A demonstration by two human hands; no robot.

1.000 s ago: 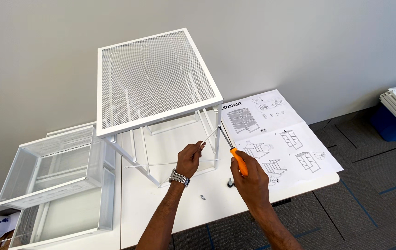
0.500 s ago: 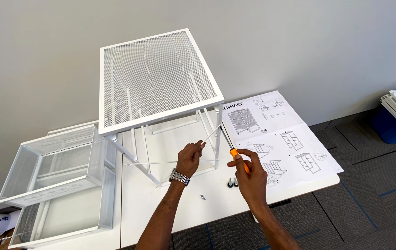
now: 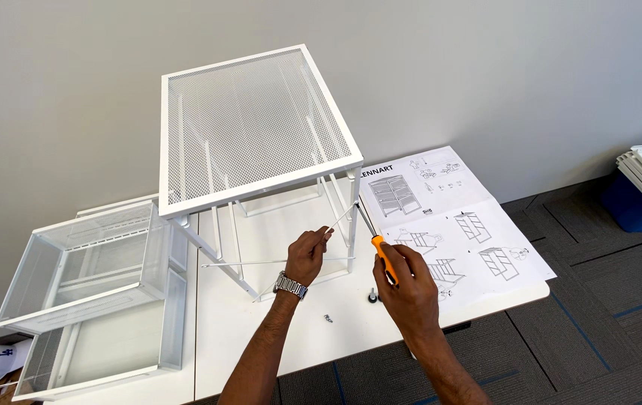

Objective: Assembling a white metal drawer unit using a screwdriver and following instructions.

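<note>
1. Grey wall and dark carpet tiles frame a white table where flat-pack furniture is coming together.
2. Largest on the table, a white metal frame with a mesh top stands on thin legs near the middle.
3. To the left, two white mesh drawers are stacked, one tilted on the other.
4. To the right, an unfolded instruction sheet lies flat, overhanging the table edge.
5. The left hand, wristwatch below it, pinches a thin white cross-brace rod against the frame's front right leg; its grip is closed on the rod.
6. The right hand is clenched around an orange-handled screwdriver, its tip aimed up at the leg joint just beside the left fingers.
7. Small loose fittings, a dark caster-like piece and a screw, lie on the table between the forearms.
8. Judging by the pose, the brace is being fastened to the leg; driving the screw would call for holding the rod steady while the blade stays seated.
</note>
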